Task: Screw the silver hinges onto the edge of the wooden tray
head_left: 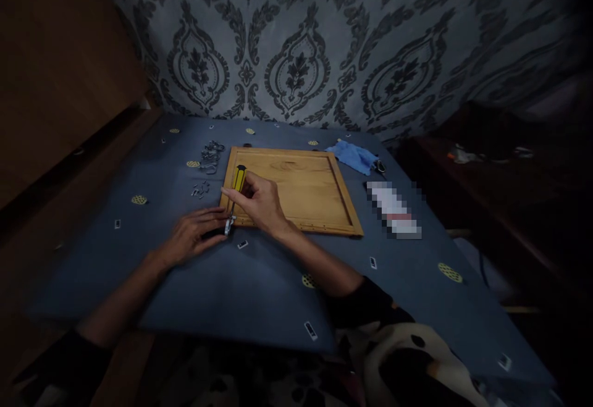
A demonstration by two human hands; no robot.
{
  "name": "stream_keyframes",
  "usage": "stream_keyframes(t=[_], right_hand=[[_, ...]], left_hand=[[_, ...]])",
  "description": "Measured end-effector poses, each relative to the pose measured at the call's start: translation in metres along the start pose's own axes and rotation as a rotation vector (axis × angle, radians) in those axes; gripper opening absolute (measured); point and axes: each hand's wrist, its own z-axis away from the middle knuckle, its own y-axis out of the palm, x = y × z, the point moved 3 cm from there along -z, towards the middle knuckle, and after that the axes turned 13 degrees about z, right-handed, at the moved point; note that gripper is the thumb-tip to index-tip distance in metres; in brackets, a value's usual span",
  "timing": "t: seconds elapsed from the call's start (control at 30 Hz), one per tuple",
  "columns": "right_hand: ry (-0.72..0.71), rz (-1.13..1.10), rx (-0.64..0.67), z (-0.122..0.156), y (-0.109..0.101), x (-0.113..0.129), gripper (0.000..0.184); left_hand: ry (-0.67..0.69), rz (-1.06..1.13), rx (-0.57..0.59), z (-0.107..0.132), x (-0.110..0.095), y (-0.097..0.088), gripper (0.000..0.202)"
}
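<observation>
Through the head view I take the wooden panel (301,194), lying flat on the tabletop (185,299), as my landmark. At its near left corner sits a small metal fitting (228,227), and I have the screwdriver (239,178) standing over it, slightly tilted, its shaft running down to the fitting. My right hand (264,202) has its grip closed about the yellow-and-black handle; my left hand (191,234) lies just left of that corner, fingers stretched out and thumb apart from them, and I can't tell whether its grip actually pinches the fitting. Left of the panel lie small loose metal pieces (201,189), with larger curved hardware (211,157) beyond them. I judge the step in hand to be fastening the fitting to the panel's edge; the next move probably calls for seating the tip squarely and turning while the left fingers brace it against slipping.
</observation>
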Motion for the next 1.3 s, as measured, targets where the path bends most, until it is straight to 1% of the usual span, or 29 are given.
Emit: stream_keyframes(t=[0.1,0.3,0.47,0.6,0.73,0.83,1.07,1.3], right_hand=[[0.006,0.004,0.028,0.0,0.002,-0.001,0.04],[-0.008,0.026,0.023,0.0,0.004,-0.004,0.043],[-0.057,0.08,0.042,0.0,0.001,-0.003,0.037],[-0.09,0.11,0.042,0.001,0.001,-0.002,0.038],[-0.142,0.078,0.057,0.001,0.001,0.0,0.038],[-0.177,0.033,0.116,0.0,0.001,0.002,0.035],[-0.127,-0.072,0.268,-0.005,-0.001,-0.002,0.027],[-0.066,-0.089,0.27,-0.009,0.0,-0.013,0.027]], left_hand=[[-0.013,-0.011,-0.001,0.001,0.001,0.001,0.029],[0.008,-0.019,-0.014,0.001,0.001,0.001,0.029],[0.004,-0.015,0.004,0.0,0.001,0.001,0.028],[0.01,-0.006,-0.006,0.0,0.001,0.0,0.028],[0.017,-0.005,0.001,-0.002,0.0,0.0,0.028],[0.021,0.009,-0.002,-0.002,-0.001,-0.001,0.028],[-0.005,0.026,-0.009,0.001,0.003,0.002,0.029],[0.001,0.0,-0.008,0.001,0.003,0.002,0.029]])
